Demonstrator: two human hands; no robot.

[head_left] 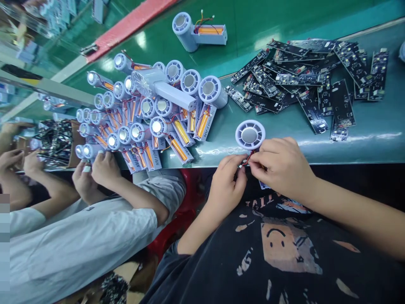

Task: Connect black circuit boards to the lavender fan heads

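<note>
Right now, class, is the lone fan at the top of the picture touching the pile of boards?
Apart. The head view shows it: a strip of green surface lies between the fan and the boards.

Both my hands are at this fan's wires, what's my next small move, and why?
I'd probably tease the wires gently apart before pulling anything. They look bunched just below the round fan head, between the fingertips of your left hand and right hand, with what seems a small white plug at the left fingertips, so a tug might strain them.
</note>
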